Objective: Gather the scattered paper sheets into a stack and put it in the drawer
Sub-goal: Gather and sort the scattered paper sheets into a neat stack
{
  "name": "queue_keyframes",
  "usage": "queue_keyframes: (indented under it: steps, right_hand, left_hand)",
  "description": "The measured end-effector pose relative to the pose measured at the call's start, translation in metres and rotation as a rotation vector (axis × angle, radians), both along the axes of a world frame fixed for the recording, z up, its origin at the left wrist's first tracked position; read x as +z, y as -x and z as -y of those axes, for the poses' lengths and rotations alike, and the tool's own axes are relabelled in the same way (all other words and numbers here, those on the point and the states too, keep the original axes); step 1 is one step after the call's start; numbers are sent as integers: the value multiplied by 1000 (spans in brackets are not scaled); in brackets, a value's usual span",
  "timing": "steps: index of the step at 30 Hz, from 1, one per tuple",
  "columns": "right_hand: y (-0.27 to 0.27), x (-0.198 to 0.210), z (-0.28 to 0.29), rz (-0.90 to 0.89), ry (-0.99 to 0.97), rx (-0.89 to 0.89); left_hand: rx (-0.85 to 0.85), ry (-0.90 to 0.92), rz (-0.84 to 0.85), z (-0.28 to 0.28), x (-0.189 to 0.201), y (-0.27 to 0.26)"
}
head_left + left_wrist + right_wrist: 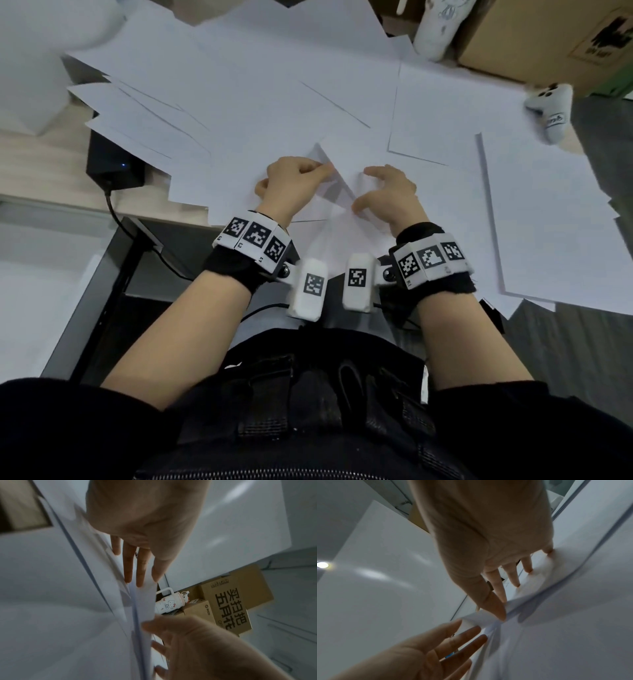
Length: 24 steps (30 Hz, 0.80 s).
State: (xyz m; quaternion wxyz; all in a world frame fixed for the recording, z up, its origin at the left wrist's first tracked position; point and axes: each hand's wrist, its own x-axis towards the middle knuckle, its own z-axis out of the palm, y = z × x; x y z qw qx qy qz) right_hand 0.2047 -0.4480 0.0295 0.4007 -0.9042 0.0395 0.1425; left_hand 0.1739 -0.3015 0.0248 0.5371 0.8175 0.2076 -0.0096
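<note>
Several white paper sheets [267,85] lie scattered and overlapping across the desk. At the desk's near middle one small bunch of sheets [346,154] is lifted off the rest, seen edge-on in the left wrist view [137,608]. My left hand [310,171] pinches its left edge between thumb and straight fingers [142,573]. My right hand [375,186] is spread beside it, its fingertips [515,582] pressing on the lifted paper and its thumb on the near corner. No drawer can be made out in any view.
More sheets [555,222] overhang the desk's right front edge. A cardboard box [548,37], a white controller [551,109] and a white cartoon bottle [166,604] stand at the back right. A black device [114,168] with a cable sits at the left edge.
</note>
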Motion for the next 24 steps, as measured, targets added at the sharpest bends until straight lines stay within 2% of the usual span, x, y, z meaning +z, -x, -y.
queue_keyframes:
  steps: [4, 7, 13, 16, 19, 24]
  right_hand:
    - [-5, 8, 3, 117, -267, -50]
    - [-10, 8, 5, 227, -308, -61]
    - [-12, 24, -14, 276, -581, 56]
    - [-11, 28, -31, 272, -598, 218]
    - [-10, 27, -48, 219, -614, 354]
    - [-13, 26, -60, 106, -604, 462]
  left_hand:
    - [-28, 83, 36, 11, 5, -4]
    - [-75, 181, 53, 10, 5, -10]
    - [-119, 343, 89, -1, 18, -9]
    - [-50, 434, 74, -10, 29, -7]
    - [116, 512, 117, -25, 33, -4]
    - [377, 409, 245, -46, 24, 0]
